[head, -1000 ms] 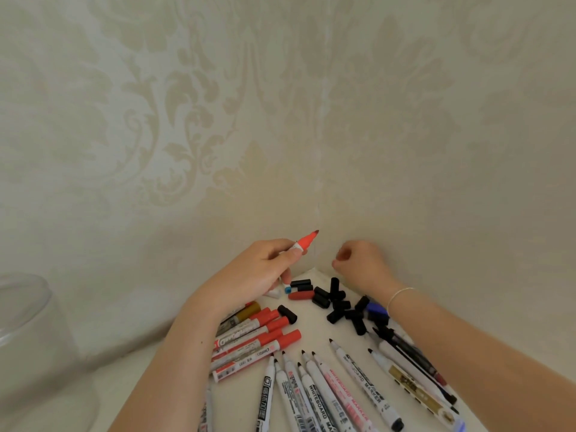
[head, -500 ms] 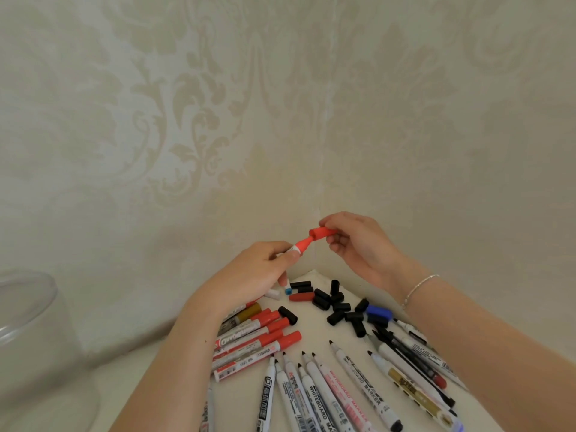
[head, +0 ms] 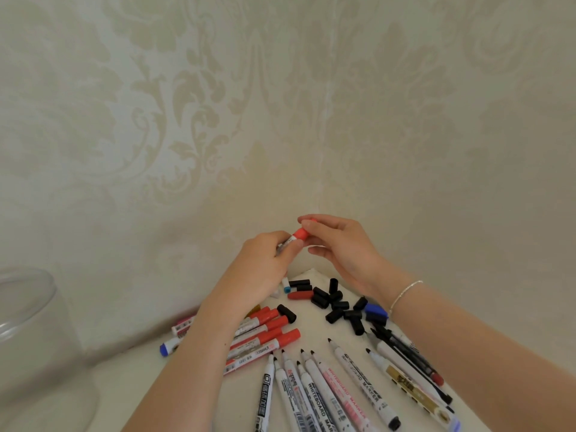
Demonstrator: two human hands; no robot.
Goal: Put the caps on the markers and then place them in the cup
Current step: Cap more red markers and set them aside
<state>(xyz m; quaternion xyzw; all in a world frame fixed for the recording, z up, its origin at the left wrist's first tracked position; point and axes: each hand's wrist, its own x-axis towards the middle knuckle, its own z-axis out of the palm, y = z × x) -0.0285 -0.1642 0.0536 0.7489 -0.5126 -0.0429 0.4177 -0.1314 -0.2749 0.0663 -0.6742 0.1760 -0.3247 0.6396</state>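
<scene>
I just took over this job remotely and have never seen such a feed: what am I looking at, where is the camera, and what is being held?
There is no machine here: you see a person's two bare hands. The single camera sits on the person's head and looks forward and down, so the arms enter from the bottom. The left hand grips a red marker, and the right hand pinches its red cap on the marker's end. Below lies a white table in a wallpapered corner. On it are loose black caps, a loose red cap, a blue cap, a row of capped red markers and a fan of uncapped markers. The clear cup stands at the far left, blurred.
</scene>
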